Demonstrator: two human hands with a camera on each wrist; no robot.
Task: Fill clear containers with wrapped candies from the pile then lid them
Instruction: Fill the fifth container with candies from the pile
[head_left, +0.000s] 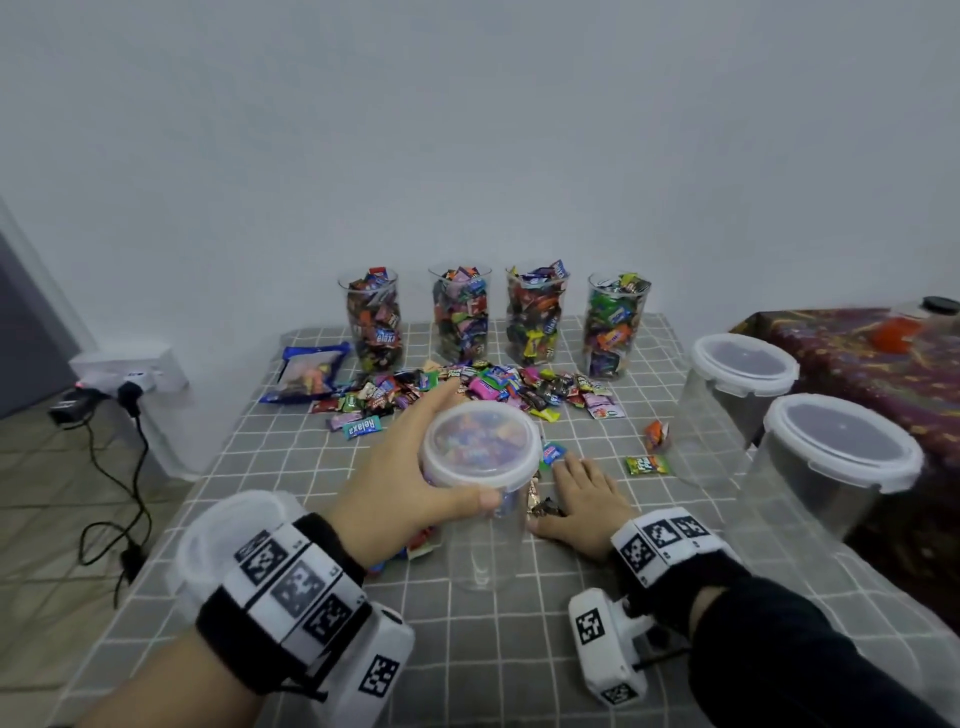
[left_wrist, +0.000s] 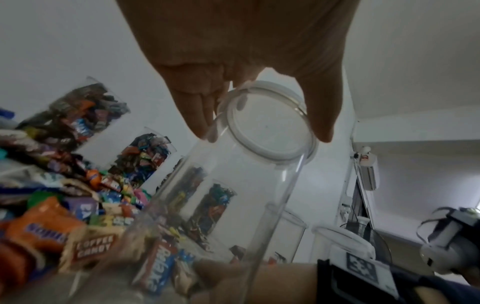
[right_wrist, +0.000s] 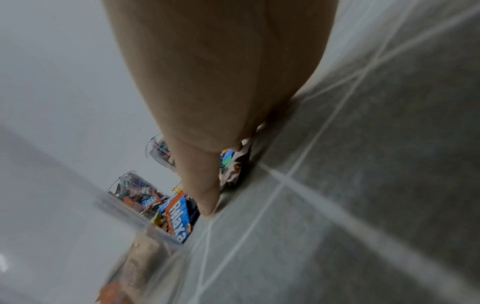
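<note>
Standing near the middle of the grey checked tablecloth (head_left: 519, 649), in front of the pile of wrapped candies (head_left: 467, 389): the tall clear plastic cylinder container (head_left: 480, 545), upright. Looking nearly empty through its wall in the left wrist view, with only a few wrappers showing low down, whether inside it or behind it not being clear. Already wearing the round white plastic lid (head_left: 478, 441).

Judging from this, probably being at the opening step, before the filling of this container; being pressed shut is possible too, but with so few candies inside this is seeming less likely.

Gripping from above with the left hand (head_left: 395, 483), thumb on the near side of the lid's rim and fingers curled round the far side. Lying flat on the cloth with the right hand (head_left: 582, 499), just beside the container's base, fingers straight and a little spread, holding nothing, partly covering a small gold-brown wrapped candy (head_left: 540, 506).

Calling next, most likely, for steadying the cylinder's body with the right hand while lifting the lid straight off, then scooping from the pile.
</note>
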